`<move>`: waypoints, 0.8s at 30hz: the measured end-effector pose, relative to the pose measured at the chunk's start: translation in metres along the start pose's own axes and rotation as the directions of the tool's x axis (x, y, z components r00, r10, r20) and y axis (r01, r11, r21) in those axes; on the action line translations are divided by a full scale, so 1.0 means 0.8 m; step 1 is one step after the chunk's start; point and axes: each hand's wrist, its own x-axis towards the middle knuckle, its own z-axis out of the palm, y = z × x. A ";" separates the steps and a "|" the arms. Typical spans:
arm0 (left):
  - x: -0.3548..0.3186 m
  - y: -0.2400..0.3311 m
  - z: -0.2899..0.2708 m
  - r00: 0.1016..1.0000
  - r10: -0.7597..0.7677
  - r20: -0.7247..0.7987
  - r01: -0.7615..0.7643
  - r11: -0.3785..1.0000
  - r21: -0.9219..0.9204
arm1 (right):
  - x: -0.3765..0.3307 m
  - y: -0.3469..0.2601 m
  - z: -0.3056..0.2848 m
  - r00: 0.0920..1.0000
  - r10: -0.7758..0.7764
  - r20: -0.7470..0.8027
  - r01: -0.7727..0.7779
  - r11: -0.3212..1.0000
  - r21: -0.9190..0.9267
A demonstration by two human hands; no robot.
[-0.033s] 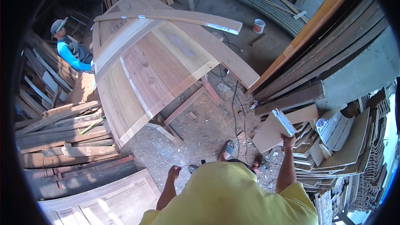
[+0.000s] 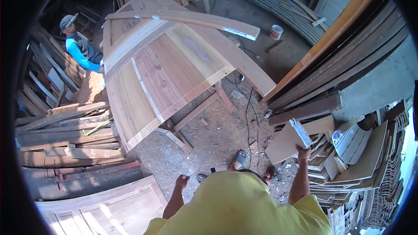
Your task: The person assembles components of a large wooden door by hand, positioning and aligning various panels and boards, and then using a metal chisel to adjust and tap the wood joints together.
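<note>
My right hand (image 2: pixel 303 152) grips a flat wooden board (image 2: pixel 284 143) whose near end carries a white coating. It is held out to my right, above the floor beside stacked offcuts. Low on my left, my left hand (image 2: pixel 182 181) hangs with its fingers curled in, and no object shows in it. Ahead lies a large wooden panel (image 2: pixel 167 72) of joined planks, resting on a low support. Across its far part lies a curved plank (image 2: pixel 191 16) with white patches along its edge.
A person (image 2: pixel 80 48) in blue sleeves stands at the panel's left side. Timber (image 2: pixel 74 137) is piled on the left, above a panelled door (image 2: pixel 109 209). Boards (image 2: pixel 344 65) lean at right. Black cables (image 2: pixel 248 117) cross the debris-strewn floor; a white bucket (image 2: pixel 276 32) stands farther off.
The view has shifted slightly, so the panel and the person appear a little farther right. Both hands keep nearly the same pose, and the board stays in my right hand.
</note>
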 end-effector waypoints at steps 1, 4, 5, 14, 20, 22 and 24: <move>0.017 -0.001 -0.001 0.999 -0.035 0.019 0.033 0.994 0.105 | 0.003 0.041 -0.019 0.998 0.054 -0.014 -0.052 0.992 0.115; -0.008 -0.027 -0.007 0.991 -0.135 0.024 0.133 0.989 0.071 | 0.003 0.070 -0.018 0.999 0.041 0.000 -0.040 0.970 0.238; -0.021 -0.037 -0.004 0.988 -0.152 0.025 0.149 0.986 0.078 | -0.002 0.070 -0.022 0.999 0.047 -0.020 -0.041 0.973 0.228; 0.014 0.054 0.018 0.986 0.152 0.073 -0.147 0.986 -0.073 | -0.067 -0.053 0.001 0.995 0.007 0.103 -0.001 0.998 -0.058; -0.042 0.415 -0.022 0.674 0.719 0.171 -0.605 0.669 -0.432 | -0.094 -0.322 -0.026 0.914 -0.197 0.354 0.046 0.918 0.393; -0.073 0.496 -0.030 0.491 0.868 0.077 -0.680 0.437 -0.588 | -0.087 -0.352 -0.011 0.888 -0.323 0.327 0.123 0.853 0.507; -0.097 0.538 -0.043 0.420 0.908 -0.016 -0.639 0.283 -0.715 | -0.087 -0.417 0.013 0.848 -0.423 0.320 0.122 0.743 0.659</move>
